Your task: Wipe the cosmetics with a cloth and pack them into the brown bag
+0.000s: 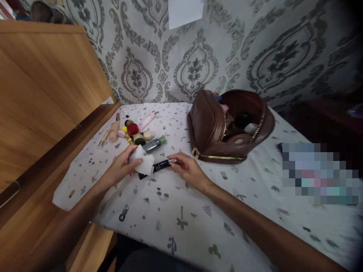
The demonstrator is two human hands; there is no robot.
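A crumpled white tissue [146,163] is held in my left hand [124,165], its fingers and thumb closed on it. The fingers of my right hand [185,168] pinch the silver end of a slim black tube [161,165]. That tube's other end passes behind the tissue. Just beyond the tissue lies a grey bottle with a green cap [153,145]. Beside it on the patterned cloth is a group of small items, among them a red-lidded jar [133,129] and a pink tube [147,121].
An open brown bag [208,124] holding several items stands at the back right. Beige tubes [114,131] lie at the back left. A wooden panel [48,94] rises along the left, and a patterned wall [161,49] stands behind the table.
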